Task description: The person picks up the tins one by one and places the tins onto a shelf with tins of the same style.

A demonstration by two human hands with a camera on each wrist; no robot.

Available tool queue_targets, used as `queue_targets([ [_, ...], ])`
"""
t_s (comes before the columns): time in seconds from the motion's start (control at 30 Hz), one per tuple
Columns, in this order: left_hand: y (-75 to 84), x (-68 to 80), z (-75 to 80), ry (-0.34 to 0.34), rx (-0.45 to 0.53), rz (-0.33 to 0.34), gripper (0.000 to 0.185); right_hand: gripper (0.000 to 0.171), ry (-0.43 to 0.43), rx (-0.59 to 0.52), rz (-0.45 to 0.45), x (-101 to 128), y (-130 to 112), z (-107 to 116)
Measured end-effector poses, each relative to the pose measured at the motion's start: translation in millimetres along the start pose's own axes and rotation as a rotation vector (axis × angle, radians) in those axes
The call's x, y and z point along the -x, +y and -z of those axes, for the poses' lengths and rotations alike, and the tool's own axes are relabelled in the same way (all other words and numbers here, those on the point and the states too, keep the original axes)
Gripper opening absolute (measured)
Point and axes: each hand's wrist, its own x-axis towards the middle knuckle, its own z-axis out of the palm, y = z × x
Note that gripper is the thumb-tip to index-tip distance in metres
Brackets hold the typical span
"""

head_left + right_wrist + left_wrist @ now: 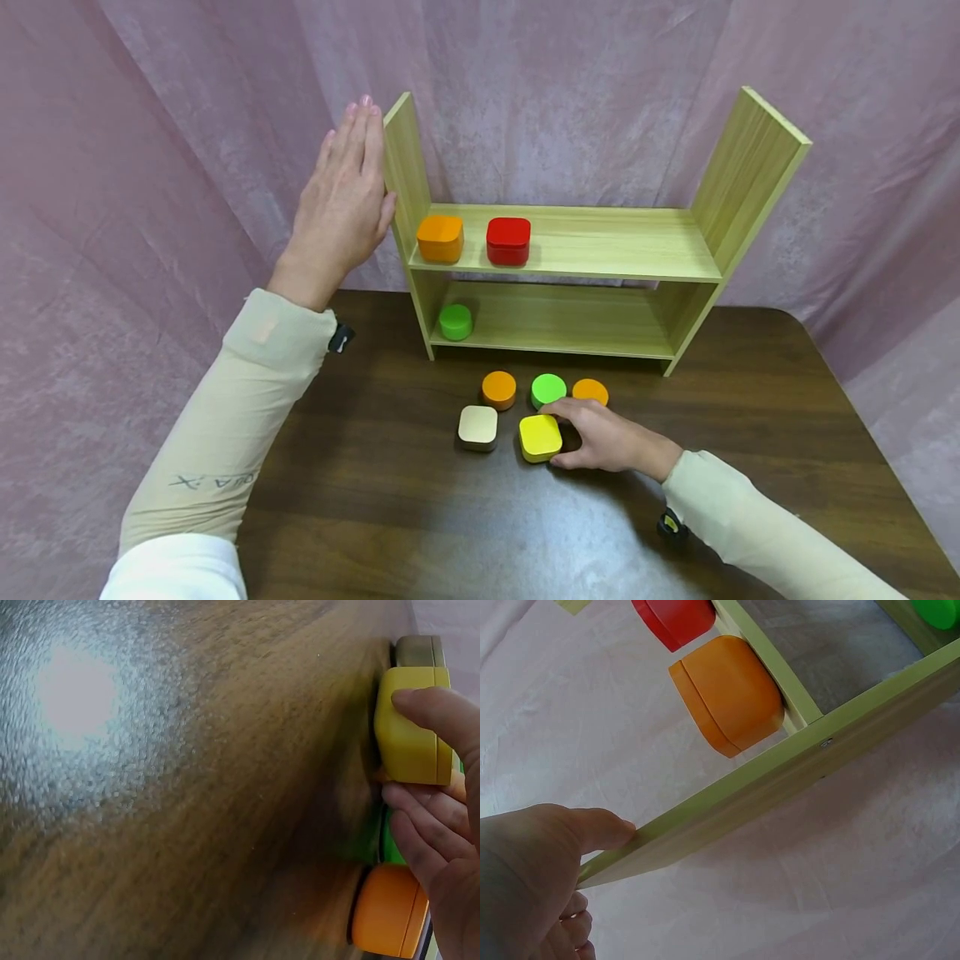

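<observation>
Dark wood table (390, 500), pink cloth backdrop. Head view: left hand (341, 204) flat, fingers straight, against wooden shelf (570, 242) left side panel; right hand (600, 433) grips yellow square box (540, 437) in front of shelf, just right of the beige box (478, 427). Left wrist view: thumb (600, 829) touches the panel edge, orange box (731, 694) on shelf. Right wrist view: fingers (431, 712) curl over yellow box, orange round box (390, 911) beside.

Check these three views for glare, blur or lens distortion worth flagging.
Head view: wide-angle bend splays the shelf uprights outward; soft sheen on the table. Left wrist view: sharp, evenly lit, strongly tilted. Right wrist view: bright glare patch on the tabletop, the right hand on the yellow box close and soft.
</observation>
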Motion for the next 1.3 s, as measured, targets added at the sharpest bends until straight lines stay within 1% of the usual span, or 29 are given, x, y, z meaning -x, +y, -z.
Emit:
queue_targets([
  [0.27,2.1,-1.8,1.9,-0.012,0.011,0.001,0.088,0.061,0.026,-0.013,0.006,-0.2,2.5,-0.8],
  [0.47,3.0,-2.3,1.6,-0.001,0.016,-0.005,0.087,0.060,0.031,-0.032,0.002,0.9,2.4,-0.4],
  [0.7,1.6,-0.6,0.7,-0.011,0.004,0.000,0.088,0.058,0.015,-0.055,-0.011,1.8,4.0,-1.0],
  [0.93,-0.1,1.5,0.7,0.005,0.000,-0.004,0.086,0.056,0.027,-0.059,-0.005,2.8,4.9,-1.3],
  [1.1,-0.9,1.4,1.2,0.004,-0.005,0.001,0.086,0.056,0.019,-0.072,-0.012,3.7,5.2,-1.2],
  [1.3,-0.2,0.5,0.8,0.009,0.002,-0.009,0.086,0.057,0.019,-0.077,-0.010,5.8,4.4,1.1],
])
